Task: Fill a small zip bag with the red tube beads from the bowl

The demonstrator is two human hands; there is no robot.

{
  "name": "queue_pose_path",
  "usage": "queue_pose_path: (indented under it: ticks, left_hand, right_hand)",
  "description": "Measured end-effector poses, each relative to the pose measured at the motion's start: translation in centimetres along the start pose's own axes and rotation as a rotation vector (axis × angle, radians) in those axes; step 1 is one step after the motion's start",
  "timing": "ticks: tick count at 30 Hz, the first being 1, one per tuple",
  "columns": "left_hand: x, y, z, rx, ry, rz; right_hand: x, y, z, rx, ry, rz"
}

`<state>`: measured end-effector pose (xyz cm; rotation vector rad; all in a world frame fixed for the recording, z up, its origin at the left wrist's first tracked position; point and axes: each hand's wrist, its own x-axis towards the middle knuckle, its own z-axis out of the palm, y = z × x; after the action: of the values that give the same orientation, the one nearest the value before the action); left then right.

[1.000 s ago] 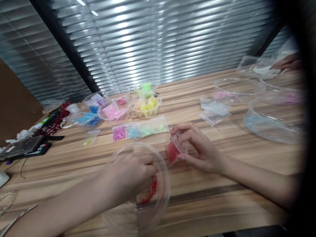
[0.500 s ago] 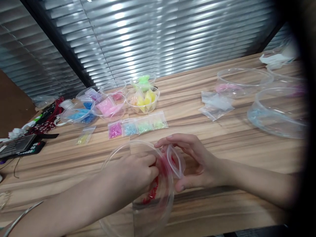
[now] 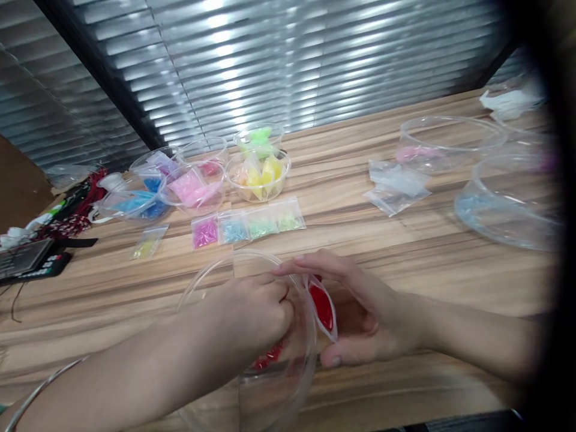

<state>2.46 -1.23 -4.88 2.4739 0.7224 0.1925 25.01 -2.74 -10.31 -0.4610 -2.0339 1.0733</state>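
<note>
My left hand (image 3: 258, 312) reaches into a large clear plastic tub (image 3: 310, 366), its fingers curled together. The fingertips and whatever they may hold are hidden from the camera. Small red bits (image 3: 269, 355) lie in the tub just under this hand. My right hand (image 3: 360, 312) curves around a small clear zip bag (image 3: 333, 321) at the tub's right side. Thumb and forefinger touch the two ends of the bag's mouth, which gapes, and red contents show inside.
Behind the tub lie small bags of purple, blue and green bits (image 3: 234, 228) and a yellow one (image 3: 149, 243). Round clear containers (image 3: 192, 187) with coloured packets stand farther back. Empty-looking bags (image 3: 398, 183) and clear tubs (image 3: 450, 144) are at the right.
The bag's mouth has turned toward the camera, so more red shows inside. My left hand has shifted slightly right within the tub. The camera view has moved a little.
</note>
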Motion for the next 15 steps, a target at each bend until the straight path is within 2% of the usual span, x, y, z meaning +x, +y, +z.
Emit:
queue_pose_path:
  ticks: [3, 6, 11, 15]
  left_hand:
    - [0.11, -0.13, 0.21, 0.059, -0.078, 0.062]
    - [0.09, -0.34, 0.30, 0.131, -0.106, 0.089]
    - [0.26, -0.02, 0.35, 0.198, -0.087, 0.057]
    - [0.61, 0.30, 0.35, 0.330, -0.163, 0.068]
  right_hand:
    - [0.00, -0.06, -0.06, -0.005, -0.002, -0.009]
    - [0.04, -0.18, -0.02, -0.021, 0.013, 0.019]
    - [0.07, -0.26, 0.10, -0.015, 0.026, 0.035]
    - [0.06, -0.18, 0.08, -0.007, 0.040, 0.021]
